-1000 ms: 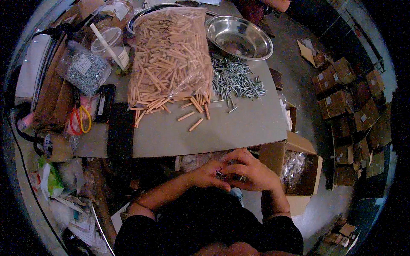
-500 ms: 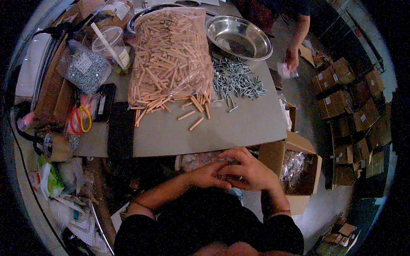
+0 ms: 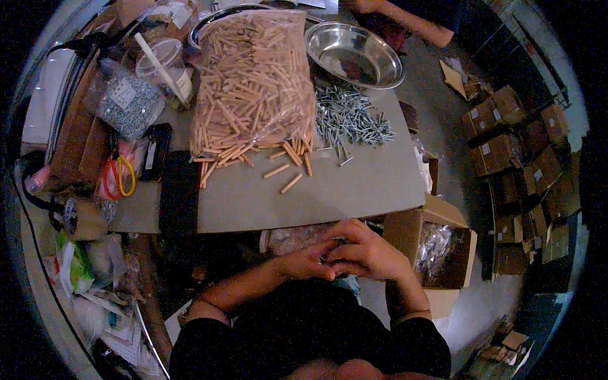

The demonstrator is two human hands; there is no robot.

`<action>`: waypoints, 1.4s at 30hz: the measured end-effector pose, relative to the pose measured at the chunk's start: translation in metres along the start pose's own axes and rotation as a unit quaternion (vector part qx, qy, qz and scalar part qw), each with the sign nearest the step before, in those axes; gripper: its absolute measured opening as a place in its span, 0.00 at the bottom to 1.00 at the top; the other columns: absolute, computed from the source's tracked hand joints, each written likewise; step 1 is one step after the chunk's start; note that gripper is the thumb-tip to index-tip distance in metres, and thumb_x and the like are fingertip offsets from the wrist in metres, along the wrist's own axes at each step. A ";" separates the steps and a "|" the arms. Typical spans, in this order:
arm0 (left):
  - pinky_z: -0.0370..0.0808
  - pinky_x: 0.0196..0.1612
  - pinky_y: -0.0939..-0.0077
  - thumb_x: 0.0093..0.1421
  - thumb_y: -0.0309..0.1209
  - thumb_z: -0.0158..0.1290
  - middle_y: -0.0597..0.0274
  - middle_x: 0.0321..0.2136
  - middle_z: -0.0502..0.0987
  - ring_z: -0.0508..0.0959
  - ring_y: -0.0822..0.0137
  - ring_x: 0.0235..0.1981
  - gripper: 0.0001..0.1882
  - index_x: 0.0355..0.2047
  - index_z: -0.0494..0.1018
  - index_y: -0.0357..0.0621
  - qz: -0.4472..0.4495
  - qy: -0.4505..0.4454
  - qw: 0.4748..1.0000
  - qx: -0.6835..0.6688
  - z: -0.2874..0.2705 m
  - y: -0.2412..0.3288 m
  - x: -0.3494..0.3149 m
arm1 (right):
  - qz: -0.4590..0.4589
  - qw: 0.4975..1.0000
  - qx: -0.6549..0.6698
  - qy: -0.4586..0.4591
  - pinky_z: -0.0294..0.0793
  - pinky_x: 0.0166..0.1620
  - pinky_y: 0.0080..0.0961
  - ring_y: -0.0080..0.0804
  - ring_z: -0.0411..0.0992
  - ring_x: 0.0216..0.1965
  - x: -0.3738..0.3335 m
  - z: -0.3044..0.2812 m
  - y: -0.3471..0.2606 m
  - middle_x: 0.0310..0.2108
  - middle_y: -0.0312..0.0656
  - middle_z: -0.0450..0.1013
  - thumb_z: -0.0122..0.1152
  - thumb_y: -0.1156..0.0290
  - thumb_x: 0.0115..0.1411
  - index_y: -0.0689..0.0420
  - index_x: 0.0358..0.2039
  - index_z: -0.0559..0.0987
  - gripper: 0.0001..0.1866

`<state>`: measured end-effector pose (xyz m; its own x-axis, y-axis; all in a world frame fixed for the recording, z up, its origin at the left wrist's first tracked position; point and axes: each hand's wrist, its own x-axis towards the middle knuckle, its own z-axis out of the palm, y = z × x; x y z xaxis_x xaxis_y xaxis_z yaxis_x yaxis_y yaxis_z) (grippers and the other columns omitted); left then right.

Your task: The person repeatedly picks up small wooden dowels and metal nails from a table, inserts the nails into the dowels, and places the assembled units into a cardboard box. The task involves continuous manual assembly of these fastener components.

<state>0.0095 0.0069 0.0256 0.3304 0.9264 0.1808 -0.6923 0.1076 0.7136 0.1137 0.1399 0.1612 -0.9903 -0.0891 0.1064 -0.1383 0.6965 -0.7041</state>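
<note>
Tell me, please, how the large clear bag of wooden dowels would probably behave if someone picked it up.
The clear bag would probably sag and shift, since its thin plastic looks wrinkled. It looks fairly heavy, being packed so full. It might also spill, as loose dowels lie along its near edge.

The grey table (image 3: pixel 266 202) bears bagged wooden dowels (image 3: pixel 253 88) and loose metal screws (image 3: pixel 358 119).
</note>
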 end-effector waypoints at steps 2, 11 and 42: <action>0.61 0.57 0.68 0.56 0.48 0.54 0.59 0.54 0.63 0.63 0.64 0.56 0.39 0.60 0.52 0.41 0.026 0.015 0.998 0.050 0.009 0.020 0.001 | 0.003 1.000 -0.012 -0.009 0.64 0.51 0.38 0.46 0.65 0.48 0.002 -0.004 -0.004 0.47 0.43 0.68 0.68 0.66 0.44 0.53 0.33 0.78 0.14; 0.62 0.54 0.71 0.61 0.56 0.40 0.56 0.51 0.65 0.64 0.65 0.52 0.35 0.58 0.56 0.40 -0.001 0.035 0.998 0.046 -0.003 -0.019 -0.007 | 0.075 0.996 -0.033 -0.024 0.63 0.53 0.39 0.46 0.64 0.48 0.000 -0.004 -0.011 0.48 0.41 0.68 0.64 0.67 0.47 0.52 0.35 0.79 0.12; 0.72 0.34 0.67 0.52 0.28 0.57 0.54 0.27 0.75 0.75 0.56 0.30 0.06 0.27 0.72 0.39 0.194 0.271 0.784 0.524 0.033 0.060 -0.003 | 0.151 0.979 0.082 0.112 0.70 0.32 0.29 0.37 0.71 0.29 -0.012 0.011 -0.006 0.25 0.42 0.72 0.62 0.77 0.47 0.59 0.27 0.74 0.06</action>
<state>-0.0120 -0.0014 0.0900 -0.2921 0.8641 0.4098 0.3275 -0.3122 0.8918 0.1261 0.1288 0.1569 -0.9615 0.2743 0.0152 0.1415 0.5421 -0.8283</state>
